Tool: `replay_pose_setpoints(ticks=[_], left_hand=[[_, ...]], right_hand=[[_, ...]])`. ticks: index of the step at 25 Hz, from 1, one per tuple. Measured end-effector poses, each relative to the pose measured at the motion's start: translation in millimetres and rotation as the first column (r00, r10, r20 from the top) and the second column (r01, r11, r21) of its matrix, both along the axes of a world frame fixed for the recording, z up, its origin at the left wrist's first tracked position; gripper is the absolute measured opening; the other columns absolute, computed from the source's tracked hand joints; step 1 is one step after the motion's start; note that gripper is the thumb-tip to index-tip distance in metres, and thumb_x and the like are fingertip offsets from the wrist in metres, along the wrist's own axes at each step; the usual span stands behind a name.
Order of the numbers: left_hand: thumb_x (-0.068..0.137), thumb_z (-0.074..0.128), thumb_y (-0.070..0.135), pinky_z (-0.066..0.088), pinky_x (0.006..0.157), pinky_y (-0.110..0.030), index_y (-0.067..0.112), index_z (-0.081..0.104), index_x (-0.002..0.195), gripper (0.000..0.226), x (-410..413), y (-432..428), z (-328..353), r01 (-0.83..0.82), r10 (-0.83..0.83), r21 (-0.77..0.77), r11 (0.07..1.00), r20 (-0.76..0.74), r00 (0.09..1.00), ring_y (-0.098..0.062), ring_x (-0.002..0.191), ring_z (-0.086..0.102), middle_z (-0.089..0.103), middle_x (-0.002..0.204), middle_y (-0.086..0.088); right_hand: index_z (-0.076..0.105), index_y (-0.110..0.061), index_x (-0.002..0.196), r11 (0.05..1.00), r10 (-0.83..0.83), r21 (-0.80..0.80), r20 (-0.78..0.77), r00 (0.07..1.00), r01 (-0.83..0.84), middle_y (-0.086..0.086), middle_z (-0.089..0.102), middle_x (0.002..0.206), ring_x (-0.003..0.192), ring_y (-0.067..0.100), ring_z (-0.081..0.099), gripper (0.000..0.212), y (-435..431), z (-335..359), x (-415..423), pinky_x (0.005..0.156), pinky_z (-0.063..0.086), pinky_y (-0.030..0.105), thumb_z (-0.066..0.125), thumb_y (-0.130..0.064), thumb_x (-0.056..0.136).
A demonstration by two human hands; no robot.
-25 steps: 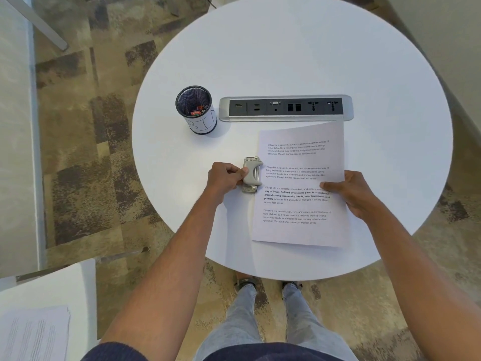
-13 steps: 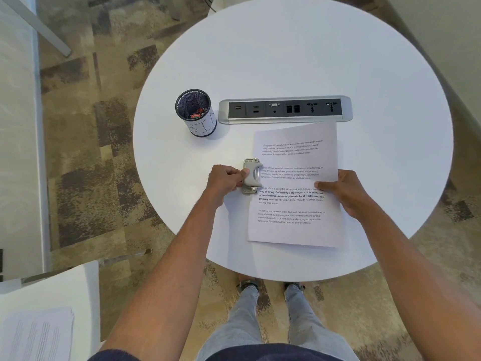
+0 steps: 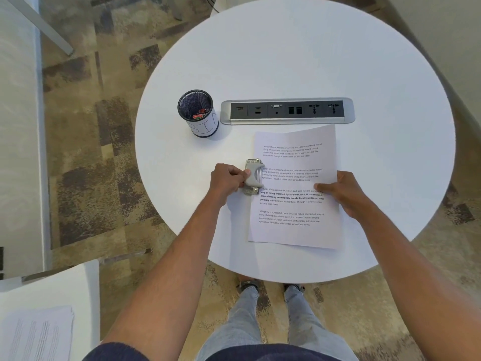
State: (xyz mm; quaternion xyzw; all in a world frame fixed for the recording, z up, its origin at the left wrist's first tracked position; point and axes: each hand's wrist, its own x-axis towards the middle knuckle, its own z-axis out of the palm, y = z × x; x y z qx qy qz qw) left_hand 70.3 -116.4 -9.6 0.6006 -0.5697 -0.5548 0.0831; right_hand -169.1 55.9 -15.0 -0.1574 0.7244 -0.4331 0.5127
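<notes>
We note the left hand (image 3: 226, 179) curled round the grey hole punch (image 3: 252, 176), fingers closed on its left side and thumb against the lever. The punch sits at the left edge of 1 printed sheet (image 3: 291, 233), flat on the near half of the round white counter (image 3: 294, 48). The right hand (image 3: 343, 192) rests on the sheet's right edge, fingers straight, gripping nothing. Farther off: a mesh cup marked BIN (image 3: 201, 118), then a socket panel (image 3: 286, 110) to its right.

Bare forearms, dark navy top (image 3: 117, 351), light grey-blue jeans (image 3: 244, 324), sandals (image 3: 246, 284)
</notes>
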Motion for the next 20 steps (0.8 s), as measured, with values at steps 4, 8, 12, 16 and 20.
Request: replay_pose_setpoints(ticks=[4, 8, 12, 16, 20], left_hand=[[0.081, 0.074, 0.025, 0.051, 0.068, -0.034, -0.004, 0.069, 0.077, 0.03, -1.2, 3.3, -0.6, 0.011, -0.009, -0.054, 0.998, 0.047, 0.999, -0.024, 0.064, 0.057, 0.064, 0.068, -0.014], [0.079, 0.075, 0.033, 0.036, 0.061, -0.029, -0.001, 0.06, 0.064, 0.04, 0.2, 1.2, -2.6, 0.037, -0.028, -0.082, 0.996, 0.112, 0.993, -0.022, 0.062, 0.043, 0.05, 0.056, -0.005], [0.079, 0.075, 0.035, 0.035, 0.061, -0.027, 0.011, 0.049, 0.056, 0.042, -2.4, -0.4, -7.5, 0.069, -0.044, -0.106, 0.992, 0.225, 0.973, -0.025, 0.064, 0.045, 0.048, 0.057, -0.001], [0.077, 0.075, 0.042, 0.041, 0.064, -0.029, 0.014, 0.052, 0.062, 0.039, -12.3, 4.3, -11.7, 0.086, -0.05, -0.103, 0.991, 0.309, 0.95, -0.028, 0.071, 0.054, 0.061, 0.075, -0.005], [0.075, 0.078, 0.039, 0.037, 0.063, -0.027, 0.014, 0.049, 0.057, 0.042, -10.3, 2.9, -9.6, 0.058, -0.035, -0.077, 0.995, 0.27, 0.962, -0.026, 0.067, 0.048, 0.055, 0.067, -0.003]], right_hand=[[0.068, 0.004, 0.115, 1.0, 0.014, 0.01, -0.02, 1.0, -0.013, 0.018, 0.073, 0.111, 0.098, 0.034, 0.072, 0.034, -0.1, -0.6, -0.4, 0.089, 0.057, 0.046, 0.069, 0.01, 0.081], [0.068, 0.001, 0.115, 0.999, 0.031, 0.022, -0.029, 0.999, -0.031, 0.016, 0.074, 0.11, 0.099, 0.034, 0.072, 0.034, 1.6, -1.6, -1.5, 0.094, 0.055, 0.051, 0.069, 0.007, 0.081], [0.069, -0.002, 0.114, 0.999, 0.048, 0.024, -0.047, 0.998, -0.046, 0.013, 0.075, 0.108, 0.098, 0.032, 0.072, 0.033, 1.5, -3.7, -2.1, 0.094, 0.055, 0.051, 0.069, 0.006, 0.082], [0.07, -0.004, 0.113, 0.997, 0.076, 0.026, -0.066, 0.995, -0.075, 0.01, 0.076, 0.108, 0.098, 0.03, 0.073, 0.033, 0.7, -6.1, -3.5, 0.093, 0.056, 0.049, 0.071, 0.004, 0.081], [0.07, -0.004, 0.113, 0.997, 0.073, 0.012, -0.058, 0.996, -0.072, 0.011, 0.076, 0.108, 0.098, 0.03, 0.073, 0.033, 1.1, -6.2, -3.1, 0.093, 0.056, 0.048, 0.071, 0.004, 0.081]])
